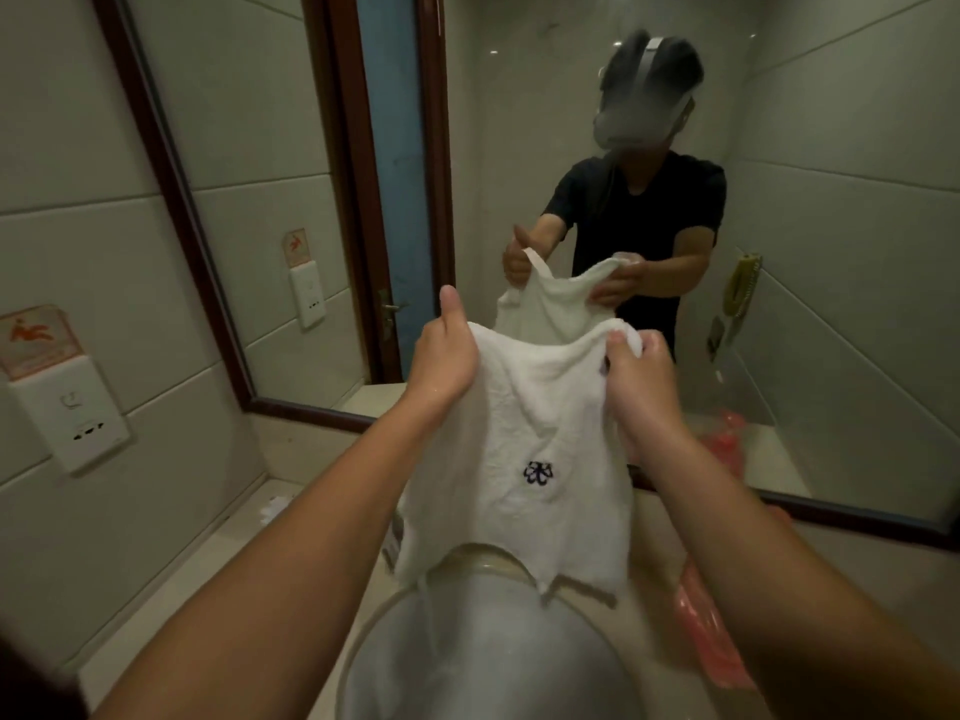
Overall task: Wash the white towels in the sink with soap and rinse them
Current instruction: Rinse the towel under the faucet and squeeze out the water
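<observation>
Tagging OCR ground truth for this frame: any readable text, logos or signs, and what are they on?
No legible words or numbers.
Towel: small dark embroidered mark, flower-like, no letters readable.
Wall sticker above the socket: orange figure, print beneath too blurred to read.
Its reflection in the mirror: also unreadable.
Socket: small icon only, too blurred to read.

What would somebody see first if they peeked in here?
First the white towel, held up in the middle above the sink, with a small dark flower mark stitched on it. The left hand and right hand each grip a top corner. Behind it, the big mirror on the wall shows the person holding the towel.
</observation>
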`<state>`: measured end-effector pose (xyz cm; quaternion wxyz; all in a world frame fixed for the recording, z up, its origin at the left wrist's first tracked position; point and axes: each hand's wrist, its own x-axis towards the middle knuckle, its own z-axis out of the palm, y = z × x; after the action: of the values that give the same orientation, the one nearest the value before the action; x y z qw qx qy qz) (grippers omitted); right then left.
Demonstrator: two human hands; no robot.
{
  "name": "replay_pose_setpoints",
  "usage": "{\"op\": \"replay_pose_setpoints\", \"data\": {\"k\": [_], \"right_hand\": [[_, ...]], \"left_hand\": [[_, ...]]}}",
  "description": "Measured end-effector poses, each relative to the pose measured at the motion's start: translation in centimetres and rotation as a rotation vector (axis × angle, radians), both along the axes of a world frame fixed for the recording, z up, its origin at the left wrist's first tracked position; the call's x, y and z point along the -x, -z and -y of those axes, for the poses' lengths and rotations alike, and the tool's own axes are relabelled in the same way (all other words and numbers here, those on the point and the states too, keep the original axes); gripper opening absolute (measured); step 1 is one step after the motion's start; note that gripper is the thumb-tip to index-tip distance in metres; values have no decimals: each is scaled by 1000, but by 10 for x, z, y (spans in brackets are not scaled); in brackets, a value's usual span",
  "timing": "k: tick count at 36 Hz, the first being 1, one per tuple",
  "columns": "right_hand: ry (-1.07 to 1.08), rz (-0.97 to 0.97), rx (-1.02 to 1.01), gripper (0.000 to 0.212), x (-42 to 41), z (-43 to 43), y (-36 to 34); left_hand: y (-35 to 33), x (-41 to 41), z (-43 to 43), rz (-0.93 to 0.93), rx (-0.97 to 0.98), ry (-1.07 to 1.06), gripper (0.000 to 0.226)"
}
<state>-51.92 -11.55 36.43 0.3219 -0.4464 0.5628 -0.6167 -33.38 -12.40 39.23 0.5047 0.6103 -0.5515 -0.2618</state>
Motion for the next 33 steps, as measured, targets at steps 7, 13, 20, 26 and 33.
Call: {"op": "replay_pose_setpoints", "data": {"k": [7,13,20,26,33], "right_hand": [[-288,228,-14,31,-59,-16,10],[-370,463,-48,26,-53,-17,19],[-316,480,-100,31,-49,-9,26],[-353,603,-104,26,-61,-12,26],[-344,707,-186,54,-48,-15,32]], "left_hand": [[-9,35,3,-402,-237,353,95],[-1,31,-8,-240,-97,428,100],[23,18,-16,102,308,80,64],[60,34,-21,-50,179,234,85],[76,63,-24,-297,172,28,51]]}}
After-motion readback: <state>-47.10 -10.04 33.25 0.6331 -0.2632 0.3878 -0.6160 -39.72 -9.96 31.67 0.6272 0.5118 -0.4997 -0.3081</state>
